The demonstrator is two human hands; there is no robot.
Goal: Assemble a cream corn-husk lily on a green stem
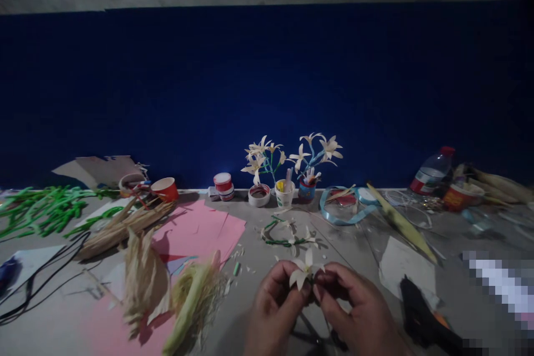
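Note:
A small cream handmade flower (pixel 307 271) with pointed petals is pinched between my two hands, low in the middle of the view. My left hand (pixel 277 300) is closed, thumb and fingers at the flower's left side and base. From the right, my right hand (pixel 352 303) is closed on its base too; the stem is hidden by the fingers. Just beyond lies a green wreath (pixel 287 242) with small pale flowers on it. Beneath my hands is a dark tool (pixel 311 336), partly covered, its kind unclear.
Similar flowers stand in a paper cup (pixel 284 196) and a blue-red pot (pixel 307 192) by the wall. Left are pink paper (pixel 208 228), corn husks (pixel 144 272) and green stems (pixel 45 211). Right lie a black glue gun (pixel 425 317), blue ribbon (pixel 334 219) and a plastic bottle (pixel 434 172).

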